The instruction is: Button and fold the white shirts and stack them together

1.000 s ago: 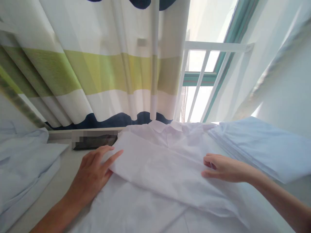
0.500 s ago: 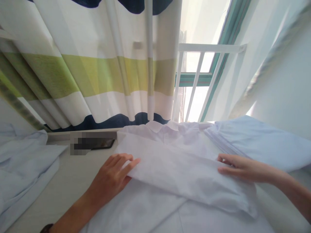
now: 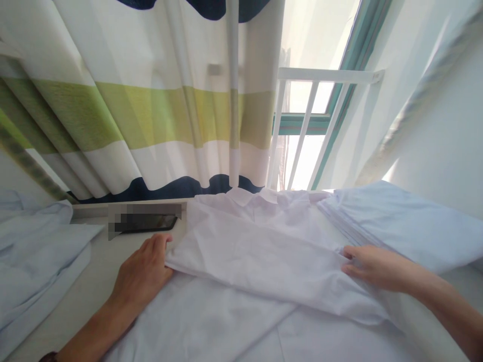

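A white collared shirt [image 3: 260,251] lies spread in front of me, its collar toward the curtain. One sleeve is folded across its front. My left hand [image 3: 145,266] is closed on the fabric at the shirt's left edge, fingers curled around the cloth. At the opposite side, my right hand [image 3: 372,266] pinches the shirt near the fold by its right edge. Between the hands the cloth is fairly smooth, with light creases. The lower part of the shirt runs out of the bottom of the view.
Folded pale cloth [image 3: 407,221] is stacked at the right. More white garments [image 3: 37,266] lie at the left. A dark phone [image 3: 151,222], partly blurred out, rests near the back edge. Behind stand a striped curtain [image 3: 151,115] and a white railing [image 3: 328,75] by the window.
My left hand has moved left and slightly down to the shirt's left edge, its fingers now closed on the cloth. My right hand has shifted slightly and pinches the fabric.
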### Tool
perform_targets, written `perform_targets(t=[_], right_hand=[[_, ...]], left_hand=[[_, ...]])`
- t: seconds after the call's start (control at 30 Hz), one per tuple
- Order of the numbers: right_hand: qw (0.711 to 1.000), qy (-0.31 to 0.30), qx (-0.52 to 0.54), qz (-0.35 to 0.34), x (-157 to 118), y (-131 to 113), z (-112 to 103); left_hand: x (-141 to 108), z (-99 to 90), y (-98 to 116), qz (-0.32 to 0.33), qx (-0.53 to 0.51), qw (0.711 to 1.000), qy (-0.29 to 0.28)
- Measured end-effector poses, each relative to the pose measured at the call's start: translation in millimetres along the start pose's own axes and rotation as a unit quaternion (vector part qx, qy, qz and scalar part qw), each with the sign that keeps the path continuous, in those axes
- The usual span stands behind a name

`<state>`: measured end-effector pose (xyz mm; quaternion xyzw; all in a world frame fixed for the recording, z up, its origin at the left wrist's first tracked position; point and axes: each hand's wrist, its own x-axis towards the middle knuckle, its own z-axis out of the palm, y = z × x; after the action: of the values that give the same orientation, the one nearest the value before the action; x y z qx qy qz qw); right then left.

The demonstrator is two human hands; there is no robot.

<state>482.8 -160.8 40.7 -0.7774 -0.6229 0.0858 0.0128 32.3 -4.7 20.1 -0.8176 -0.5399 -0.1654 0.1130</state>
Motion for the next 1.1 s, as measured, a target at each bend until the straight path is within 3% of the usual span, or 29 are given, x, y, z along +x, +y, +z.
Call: perform_targets(t=[0.1, 0.2, 0.27, 0.37, 0.47, 0.57, 0.67, 0.77, 0.93, 1.1], right_hand=[[0.995, 0.014, -0.1, -0.01, 3.4, -38.6, -4.9], [0.987, 0.049, -0.146, -0.042, 14.7, -101.6, -9.4], [0.984, 0.085, -0.09, -0.126, 29.7, -149.0, -6.2], [0.963, 0.119, 0.079, -0.228, 65.2, -215.8, 4.5], [0.953, 0.134, 0.127, -0.239, 109.6, -269.6, 11.9], [0.951, 0.129, 0.169, -0.224, 149.7, -307.9, 13.5], [0.95, 0.099, 0.212, -0.205, 178.1, -329.7, 11.8], [0.941, 0.057, 0.267, -0.201, 194.7, -336.0, 7.5], [0.915, 0.015, 0.357, -0.188, 205.7, -322.0, 1.8], [0.917, -0.001, 0.369, -0.149, 211.4, -312.1, 2.6]], left_hand=[[-3.8, -2.0, -5.9, -0.081, -0.059, 0.992, -0.073], [-6.3, -6.3, -5.7, -0.122, -0.091, 0.981, -0.118], [-7.4, -9.1, -2.7, -0.124, -0.086, 0.98, -0.133], [-9.7, -11.2, 1.8, -0.107, -0.075, 0.982, -0.139], [-13.4, -10.4, 1.9, -0.082, -0.085, 0.985, -0.125], [-16.4, -8.8, -2.1, -0.056, -0.102, 0.987, -0.108], [-17.2, -7.7, -7.1, -0.036, -0.103, 0.988, -0.105], [-16.7, -5.7, -12.0, -0.037, -0.113, 0.988, -0.103], [-16.8, -0.2, -17.6, -0.043, -0.142, 0.985, -0.093], [-17.3, 0.1, -15.3, -0.024, -0.128, 0.987, -0.099]])
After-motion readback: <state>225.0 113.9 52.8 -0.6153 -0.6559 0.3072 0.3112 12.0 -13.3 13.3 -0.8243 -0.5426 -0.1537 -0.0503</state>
